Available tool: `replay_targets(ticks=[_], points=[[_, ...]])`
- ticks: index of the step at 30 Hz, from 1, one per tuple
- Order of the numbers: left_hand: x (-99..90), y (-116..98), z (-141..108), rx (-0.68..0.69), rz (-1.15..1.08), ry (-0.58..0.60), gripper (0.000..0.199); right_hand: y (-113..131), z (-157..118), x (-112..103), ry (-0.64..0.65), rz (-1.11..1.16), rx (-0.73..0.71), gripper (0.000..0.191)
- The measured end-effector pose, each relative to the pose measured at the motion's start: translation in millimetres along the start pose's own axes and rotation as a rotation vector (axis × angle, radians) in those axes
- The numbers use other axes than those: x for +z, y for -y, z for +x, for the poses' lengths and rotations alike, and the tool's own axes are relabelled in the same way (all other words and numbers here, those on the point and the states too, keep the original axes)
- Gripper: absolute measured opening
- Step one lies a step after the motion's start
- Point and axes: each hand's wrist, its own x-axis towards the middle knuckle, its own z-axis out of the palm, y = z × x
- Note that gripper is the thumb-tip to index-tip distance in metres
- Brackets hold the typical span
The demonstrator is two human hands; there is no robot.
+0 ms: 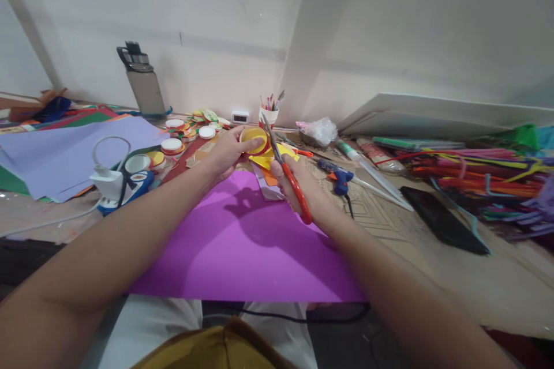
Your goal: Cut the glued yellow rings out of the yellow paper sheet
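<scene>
My left hand (234, 149) grips a round lid (254, 141) with a yellow face and a red rim, thumb on top. In my right hand (298, 181) are scissors (295, 187) with red handles, their blades pointing up and away beside the lid's right edge. Whether the blades touch the lid I cannot tell. Below both hands lies a large purple sheet (242, 248). Just beyond it are yellow paper pieces (283, 154) and a pale lilac strip (266, 184), partly behind my right hand.
White lids (172, 145) and a blue power strip (130, 187) stand left, near lilac sheets (82, 150) and a bottle (145, 83). Rightward lie a blue glue gun (341, 180), a black phone (441, 219) and coloured pipe cleaners (489, 184). A brush cup (269, 115) stands at the back.
</scene>
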Motion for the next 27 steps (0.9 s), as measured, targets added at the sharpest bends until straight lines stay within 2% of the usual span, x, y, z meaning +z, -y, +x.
replay_targets(ticks=[8, 13, 19, 24, 27], points=[[-6.0, 1.7, 4.5, 0.002, -0.002, 0.027, 0.04, 2.1, -1.2, -0.7, 0.025, 0.023, 0.011, 0.032], [-8.0, 2.5, 4.8, -0.023, 0.004, 0.03, 0.042, -2.0, -1.3, 2.1, 0.05, 0.061, 0.093, 0.037], [-18.6, 6.3, 13.4, -0.011, 0.0, -0.047, 0.028, -9.8, 2.1, 3.5, -0.033, 0.205, 0.173, 0.041], [-40.4, 14.9, 21.4, -0.067, 0.257, -0.125, 0.025, -10.4, 2.3, 1.0, -0.034, 0.356, 0.233, 0.042], [-51.6, 20.5, 23.3, -0.075, 0.434, -0.151, 0.032, -9.5, 2.7, -0.4, -0.032, 0.288, 0.235, 0.04]])
